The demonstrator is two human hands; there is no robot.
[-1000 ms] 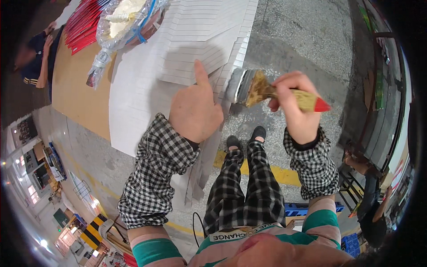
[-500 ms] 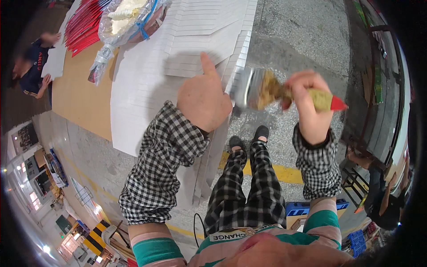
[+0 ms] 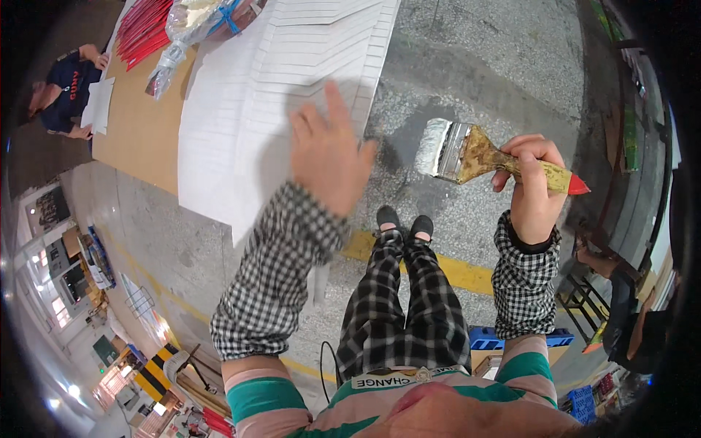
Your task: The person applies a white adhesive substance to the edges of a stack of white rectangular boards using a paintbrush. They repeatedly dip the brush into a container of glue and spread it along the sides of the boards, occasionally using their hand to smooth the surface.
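My right hand [image 3: 534,175] grips a flat paintbrush [image 3: 478,155] by its yellow handle, which ends in a red tip. White paste coats the bristles, and they point left over the floor. My left hand [image 3: 332,146] is over the right part of the table with its fingers spread and nothing in them. Beneath it lie overlapping sheets of white paper [image 3: 310,55], fanned so that their edges form a row of narrow strips. I cannot tell whether the left fingertips touch the paper.
Brown board [image 3: 146,131] covers the table's left part. Red folded pieces [image 3: 144,33] and a plastic-wrapped bowl [image 3: 201,18] tied with blue string lie at the far left. A co-worker [image 3: 66,91] stands beyond the left edge. Another person [image 3: 635,321] is at the right.
The paintbrush has moved right and away from the sheets' edges, and its motion blur is gone. My left hand has gone from one pointing finger to spread fingers.
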